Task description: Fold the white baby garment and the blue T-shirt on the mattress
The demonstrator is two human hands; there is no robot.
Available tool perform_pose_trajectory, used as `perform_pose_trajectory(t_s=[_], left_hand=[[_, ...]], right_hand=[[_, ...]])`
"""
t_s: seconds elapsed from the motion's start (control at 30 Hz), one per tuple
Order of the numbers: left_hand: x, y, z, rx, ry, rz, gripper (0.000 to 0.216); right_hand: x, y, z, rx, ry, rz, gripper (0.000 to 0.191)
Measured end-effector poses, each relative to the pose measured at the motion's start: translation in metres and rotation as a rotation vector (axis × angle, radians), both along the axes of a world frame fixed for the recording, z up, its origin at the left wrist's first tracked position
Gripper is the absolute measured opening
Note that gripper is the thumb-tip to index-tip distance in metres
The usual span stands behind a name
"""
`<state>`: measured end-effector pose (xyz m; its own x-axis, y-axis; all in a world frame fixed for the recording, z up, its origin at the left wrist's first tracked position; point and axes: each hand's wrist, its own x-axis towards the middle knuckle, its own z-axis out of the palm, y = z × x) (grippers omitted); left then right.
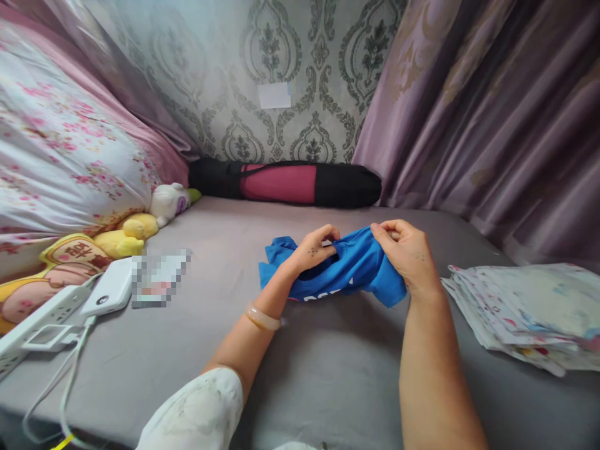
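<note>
A small blue garment (349, 269) with white lettering lies bunched on the grey bed sheet (328, 362) in the middle of the view. My left hand (313, 250) pinches its upper edge near the middle, a pale bangle on that wrist. My right hand (407, 250) grips the same upper edge a little to the right, fingers curled over the cloth. Both hands hold the garment just above the sheet, with its lower part resting on the bed.
A folded stack of printed cloth (525, 315) lies at the right. At the left sit a white power bank (109, 292), a power strip (37, 325) with cables, yellow and white plush toys (140, 225) and a floral duvet (60, 150). A black-and-red roll bag (285, 182) lies against the wall.
</note>
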<state>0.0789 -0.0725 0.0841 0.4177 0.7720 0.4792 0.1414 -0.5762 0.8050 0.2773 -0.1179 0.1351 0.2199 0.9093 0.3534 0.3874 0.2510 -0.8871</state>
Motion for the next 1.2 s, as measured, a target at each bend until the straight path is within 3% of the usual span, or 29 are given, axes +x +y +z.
perform_pose_trajectory(t_s=[0.2, 0.33, 0.57, 0.7, 0.93, 1.2], left_hand=[[-0.005, -0.001, 0.009, -0.24, -0.261, 0.031, 0.014], [-0.009, -0.005, 0.014, -0.41, -0.322, -0.013, 0.019], [-0.008, -0.013, 0.015, -0.636, -0.304, -0.153, 0.023], [-0.002, -0.015, 0.011, -0.646, -0.259, -0.194, 0.032], [0.002, -0.014, 0.006, -0.584, -0.188, -0.245, 0.038], [0.001, -0.013, 0.008, -0.495, -0.009, 0.001, 0.048]], right_hand=[[0.016, -0.004, 0.002, -0.084, -0.04, -0.014, 0.037], [0.029, -0.007, 0.0, -0.194, -0.143, 0.115, 0.033], [0.051, -0.001, -0.02, -0.368, -0.359, 0.286, 0.028], [0.039, -0.002, -0.018, -0.311, -0.367, 0.402, 0.027], [-0.002, 0.001, -0.013, -0.164, -0.105, 0.558, 0.034], [-0.008, 0.002, -0.015, -0.232, -0.16, 0.53, 0.034]])
